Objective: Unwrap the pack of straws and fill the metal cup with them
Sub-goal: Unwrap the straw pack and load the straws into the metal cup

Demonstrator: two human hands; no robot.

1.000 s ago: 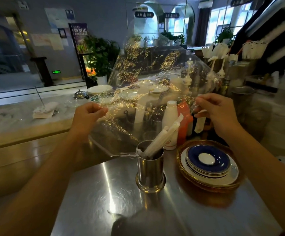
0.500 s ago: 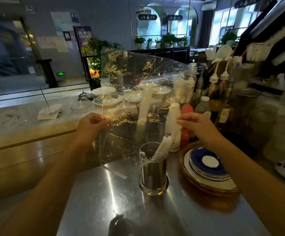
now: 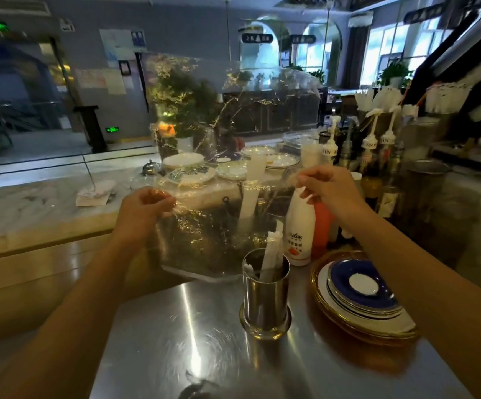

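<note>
A shiny metal cup (image 3: 265,300) stands upright on the steel counter (image 3: 193,341), with paper-wrapped straws (image 3: 271,254) leaning out of its mouth. Behind and above it I hold a large clear plastic wrapper (image 3: 213,133) spread upright like a sheet. My left hand (image 3: 144,211) pinches its left edge. My right hand (image 3: 325,188) pinches its right edge, up and to the right of the cup. The wrapper's lower edge hangs just left of the cup's rim.
A stack of blue and white plates (image 3: 363,298) sits right of the cup. A white bottle (image 3: 299,228) and an orange bottle (image 3: 322,226) stand behind it. Syrup pump bottles (image 3: 377,156) line the right. More plates (image 3: 190,171) lie on the marble ledge (image 3: 32,203).
Both hands have drawn closer together, the right hand moving left, and the clear wrapper now stands taller and narrower. The cup and its straws have not moved.
</note>
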